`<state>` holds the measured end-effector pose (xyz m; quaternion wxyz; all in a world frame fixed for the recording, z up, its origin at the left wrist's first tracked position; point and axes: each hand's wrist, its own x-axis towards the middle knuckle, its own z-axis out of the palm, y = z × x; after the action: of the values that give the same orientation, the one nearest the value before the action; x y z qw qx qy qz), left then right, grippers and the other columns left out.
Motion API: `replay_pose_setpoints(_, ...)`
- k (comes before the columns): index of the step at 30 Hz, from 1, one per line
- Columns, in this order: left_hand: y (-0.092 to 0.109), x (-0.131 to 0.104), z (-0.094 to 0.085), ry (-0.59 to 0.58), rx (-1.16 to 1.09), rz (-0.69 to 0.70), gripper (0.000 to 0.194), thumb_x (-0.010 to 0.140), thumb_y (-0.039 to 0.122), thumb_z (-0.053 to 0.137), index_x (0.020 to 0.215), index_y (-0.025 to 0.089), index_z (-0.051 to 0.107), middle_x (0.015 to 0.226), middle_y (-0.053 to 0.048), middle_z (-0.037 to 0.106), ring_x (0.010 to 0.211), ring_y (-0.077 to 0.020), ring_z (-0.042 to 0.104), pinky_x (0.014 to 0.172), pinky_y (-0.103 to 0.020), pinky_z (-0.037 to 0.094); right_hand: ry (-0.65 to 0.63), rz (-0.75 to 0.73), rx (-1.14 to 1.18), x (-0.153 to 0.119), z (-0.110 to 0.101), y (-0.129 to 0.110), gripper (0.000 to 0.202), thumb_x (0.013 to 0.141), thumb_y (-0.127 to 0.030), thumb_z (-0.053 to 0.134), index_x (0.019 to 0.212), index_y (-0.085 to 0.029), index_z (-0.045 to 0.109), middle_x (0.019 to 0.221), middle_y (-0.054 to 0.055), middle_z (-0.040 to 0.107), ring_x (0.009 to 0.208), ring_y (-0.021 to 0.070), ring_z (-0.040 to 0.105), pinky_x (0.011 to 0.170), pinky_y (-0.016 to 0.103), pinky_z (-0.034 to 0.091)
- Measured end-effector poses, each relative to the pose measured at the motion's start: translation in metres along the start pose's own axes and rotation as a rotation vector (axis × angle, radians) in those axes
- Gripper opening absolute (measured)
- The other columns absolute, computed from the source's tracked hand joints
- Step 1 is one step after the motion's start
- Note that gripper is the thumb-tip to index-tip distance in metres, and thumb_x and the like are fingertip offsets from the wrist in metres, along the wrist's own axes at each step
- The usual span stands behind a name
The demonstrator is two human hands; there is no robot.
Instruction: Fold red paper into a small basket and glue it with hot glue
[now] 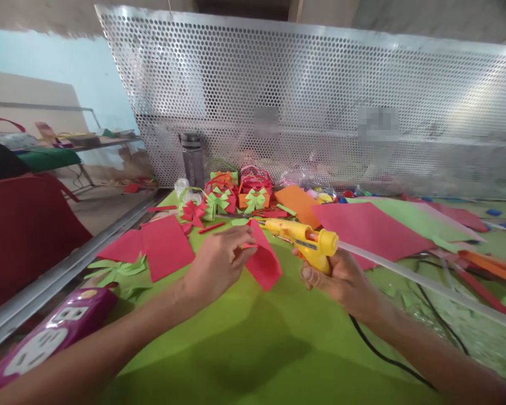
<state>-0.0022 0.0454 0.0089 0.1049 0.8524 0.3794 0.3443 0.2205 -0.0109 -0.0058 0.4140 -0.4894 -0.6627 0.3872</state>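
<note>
My left hand (221, 256) pinches the upper edge of a folded red sheet (265, 261), which it holds up over the green table surface (253, 360). In my right hand (335, 278) is a yellow glue gun (301, 239), gripped by its handle. The gun points left, and its nozzle is close to the top of the red sheet; whether it touches cannot be made out. A long whitish glue stick (388, 261) sticks out of the gun's back and runs to the right.
Small red and orange baskets with green bows (255, 199) stand at the back beside a dark bottle (191, 160). Red sheets (166, 247) lie left and right. A purple power strip (54, 337) is front left. A perforated metal panel (320, 95) rises behind; a black cable (388, 357) runs front right.
</note>
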Motion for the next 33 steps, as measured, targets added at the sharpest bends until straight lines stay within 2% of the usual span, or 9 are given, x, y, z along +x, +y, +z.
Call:
replay_pose_setpoints(3,0.000,-0.001,0.002,-0.039,-0.042,-0.012,0.019,0.081,0.023,0.056,0.099,0.017,0.060,0.102,-0.007,0.062,0.071,-0.0144,0.061,0.059,-0.025,0.049,-0.003,-0.042,-0.006,0.001,-0.001,-0.005,0.031,0.078,-0.041,0.057,0.098,-0.017,0.054,0.074,0.001,0.054,0.061,0.0127,0.051,0.058,0.028,0.046)
replay_pose_setpoints(7,0.001,-0.003,0.007,-0.047,-0.067,-0.004,0.026,0.079,0.019,0.059,0.104,0.016,0.059,0.101,-0.006,0.060,0.064,-0.0109,0.057,0.061,-0.026,0.049,-0.003,-0.120,-0.042,0.001,-0.004,-0.014,0.024,0.079,-0.040,0.056,0.088,-0.018,0.056,0.075,0.002,0.054,0.067,0.0133,0.052,0.063,0.027,0.046)
replay_pose_setpoints(13,0.006,-0.001,0.011,-0.067,-0.056,-0.020,0.010,0.076,0.011,0.057,0.082,0.013,0.065,0.097,-0.009,0.059,0.075,-0.0164,0.060,0.066,-0.030,0.049,-0.014,-0.093,-0.050,0.000,-0.009,-0.015,0.028,0.080,-0.041,0.056,0.095,-0.018,0.054,0.082,0.003,0.054,0.074,0.0145,0.053,0.066,0.027,0.046)
replay_pose_setpoints(17,0.008,-0.002,0.012,-0.062,-0.094,-0.009,0.010,0.075,0.010,0.056,0.075,0.015,0.065,0.105,-0.009,0.062,0.096,-0.0219,0.059,0.080,-0.033,0.048,-0.044,-0.098,-0.068,-0.001,-0.009,-0.015,0.027,0.081,-0.041,0.054,0.096,-0.019,0.053,0.085,0.003,0.054,0.076,0.0147,0.052,0.067,0.028,0.045)
replay_pose_setpoints(21,0.008,-0.002,0.015,-0.082,-0.172,-0.098,0.016,0.073,0.009,0.058,0.086,0.015,0.065,0.102,-0.008,0.067,0.093,-0.0202,0.062,0.082,-0.031,0.048,-0.054,-0.096,-0.071,0.000,-0.010,-0.018,0.026,0.081,-0.040,0.054,0.097,-0.020,0.053,0.087,0.003,0.055,0.077,0.0150,0.052,0.067,0.028,0.045)
replay_pose_setpoints(24,0.006,-0.002,0.016,-0.061,-0.228,-0.237,0.026,0.071,0.010,0.059,0.096,0.015,0.063,0.096,-0.006,0.069,0.086,-0.0192,0.064,0.080,-0.032,0.050,-0.075,-0.100,-0.017,-0.001,-0.013,-0.021,0.027,0.081,-0.039,0.054,0.099,-0.019,0.052,0.086,0.004,0.055,0.074,0.0145,0.052,0.061,0.026,0.045)
replay_pose_setpoints(26,0.005,-0.002,0.016,-0.035,-0.270,-0.275,0.029,0.071,0.010,0.058,0.099,0.016,0.062,0.100,-0.005,0.068,0.088,-0.0190,0.064,0.082,-0.032,0.050,-0.119,-0.098,0.023,-0.003,-0.016,-0.023,0.028,0.082,-0.038,0.053,0.102,-0.019,0.049,0.084,0.004,0.054,0.068,0.0131,0.052,0.056,0.025,0.045)
replay_pose_setpoints(30,0.005,-0.002,0.015,-0.027,-0.310,-0.229,0.043,0.070,0.006,0.055,0.111,0.017,0.057,0.106,-0.005,0.066,0.096,-0.0183,0.062,0.088,-0.031,0.049,-0.192,-0.054,0.052,-0.007,-0.020,-0.028,0.024,0.082,-0.038,0.053,0.094,-0.018,0.050,0.083,0.004,0.054,0.059,0.0096,0.049,0.050,0.022,0.044)
replay_pose_setpoints(33,0.007,-0.003,0.015,-0.033,-0.284,-0.170,0.057,0.068,0.002,0.052,0.123,0.017,0.048,0.116,-0.007,0.062,0.104,-0.0193,0.058,0.093,-0.034,0.046,-0.185,0.004,-0.019,-0.011,-0.022,-0.030,0.027,0.081,-0.041,0.054,0.094,-0.018,0.050,0.082,0.004,0.054,0.058,0.0097,0.048,0.049,0.022,0.044)
